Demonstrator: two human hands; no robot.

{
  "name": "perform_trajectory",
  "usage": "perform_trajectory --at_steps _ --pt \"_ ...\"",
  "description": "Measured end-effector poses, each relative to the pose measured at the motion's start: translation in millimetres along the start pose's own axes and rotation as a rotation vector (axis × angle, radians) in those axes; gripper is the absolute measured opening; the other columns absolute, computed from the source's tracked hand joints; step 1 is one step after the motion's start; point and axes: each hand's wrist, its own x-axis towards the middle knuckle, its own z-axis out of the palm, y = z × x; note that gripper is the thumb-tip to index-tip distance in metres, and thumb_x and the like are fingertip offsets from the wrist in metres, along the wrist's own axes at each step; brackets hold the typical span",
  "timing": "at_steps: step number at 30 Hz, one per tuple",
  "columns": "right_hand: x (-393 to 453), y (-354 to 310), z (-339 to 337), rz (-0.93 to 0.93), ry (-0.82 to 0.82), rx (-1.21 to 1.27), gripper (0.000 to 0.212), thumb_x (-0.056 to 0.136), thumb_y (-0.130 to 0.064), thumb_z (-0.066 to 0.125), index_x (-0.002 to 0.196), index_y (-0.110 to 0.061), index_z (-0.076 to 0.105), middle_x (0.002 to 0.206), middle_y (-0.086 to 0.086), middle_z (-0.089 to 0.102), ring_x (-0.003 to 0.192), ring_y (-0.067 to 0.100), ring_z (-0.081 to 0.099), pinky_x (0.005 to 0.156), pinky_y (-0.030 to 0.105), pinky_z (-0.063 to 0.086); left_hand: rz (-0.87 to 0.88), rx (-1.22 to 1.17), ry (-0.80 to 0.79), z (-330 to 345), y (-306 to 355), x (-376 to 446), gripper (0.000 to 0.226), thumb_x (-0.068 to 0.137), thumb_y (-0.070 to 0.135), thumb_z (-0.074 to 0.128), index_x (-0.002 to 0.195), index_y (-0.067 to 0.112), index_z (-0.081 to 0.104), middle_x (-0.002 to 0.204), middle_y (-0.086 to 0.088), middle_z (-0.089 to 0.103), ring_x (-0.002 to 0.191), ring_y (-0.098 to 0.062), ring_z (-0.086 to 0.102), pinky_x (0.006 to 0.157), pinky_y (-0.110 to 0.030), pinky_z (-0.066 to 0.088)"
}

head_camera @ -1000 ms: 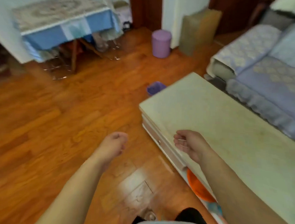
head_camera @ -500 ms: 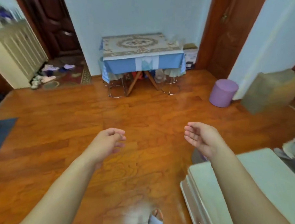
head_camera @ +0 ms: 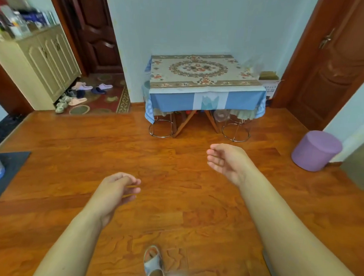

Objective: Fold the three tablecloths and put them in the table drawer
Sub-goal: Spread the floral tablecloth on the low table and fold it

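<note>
A small table [head_camera: 183,125] stands against the far wall, straight ahead. A floral beige tablecloth [head_camera: 198,70] lies on top of it, over a blue and white tablecloth [head_camera: 174,101] that hangs down the front. A clear layer seems to cover the top; I cannot tell for sure. My left hand [head_camera: 116,190] hangs in front of me with loosely curled fingers, holding nothing. My right hand [head_camera: 226,159] is raised a little farther forward, fingers relaxed, palm turned inward, holding nothing. Both hands are well short of the table. No drawer shows.
Two metal-framed stools [head_camera: 160,126] sit under the table. A purple round stool [head_camera: 316,151] stands at the right, by a brown door [head_camera: 334,61]. A cream cabinet [head_camera: 40,67] and several slippers [head_camera: 80,93] are at the left. My slippered foot [head_camera: 153,264] is on the wood floor.
The view swung left from the pale low table and sofa and moved closer to the covered table, now centred ahead. Both hands stay free; the right one has risen.
</note>
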Motion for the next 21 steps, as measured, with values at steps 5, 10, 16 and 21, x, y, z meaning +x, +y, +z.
perform_trajectory --at_steps 5,10,16,21 --pt "109.6 -36.3 59.0 0.003 0.012 -0.025 0.017 0.099 -0.014 0.060 0.112 -0.008 0.069 0.090 0.006 0.076 0.082 0.018 0.071 0.082 0.037 0.060 0.021 -0.029 -0.007 -6.6 59.3 142.5 0.018 0.099 0.005 0.051 0.089 0.011 0.065 0.100 -0.010 0.077 0.087 -0.024 0.071 0.094 -0.046 0.054" --pt "200.1 -76.1 90.1 0.018 0.104 0.030 0.017 0.098 -0.014 0.061 0.111 -0.007 0.069 0.093 0.008 0.076 0.086 0.020 0.071 0.079 0.036 0.059 0.007 0.043 -0.110 1.1 120.4 256.6 0.018 0.099 0.007 0.053 0.089 0.012 0.067 0.101 -0.009 0.078 0.088 -0.022 0.071 0.086 -0.040 0.056" --pt "319.1 -105.7 113.1 0.061 0.141 0.089 0.019 0.099 -0.014 0.060 0.115 -0.006 0.068 0.090 0.007 0.074 0.084 0.019 0.069 0.078 0.036 0.058 -0.041 0.056 -0.166 26.8 160.1 385.6 0.017 0.099 0.008 0.053 0.089 0.012 0.067 0.100 -0.006 0.078 0.091 -0.024 0.072 0.089 -0.042 0.056" --pt "449.7 -135.8 131.4 0.113 0.141 0.123 0.018 0.099 -0.012 0.059 0.113 -0.004 0.067 0.088 0.008 0.072 0.081 0.019 0.068 0.081 0.037 0.057 -0.100 0.062 -0.173 64.0 189.2 503.0 0.016 0.100 0.009 0.054 0.091 0.013 0.066 0.100 -0.008 0.078 0.089 -0.023 0.072 0.092 -0.043 0.055"
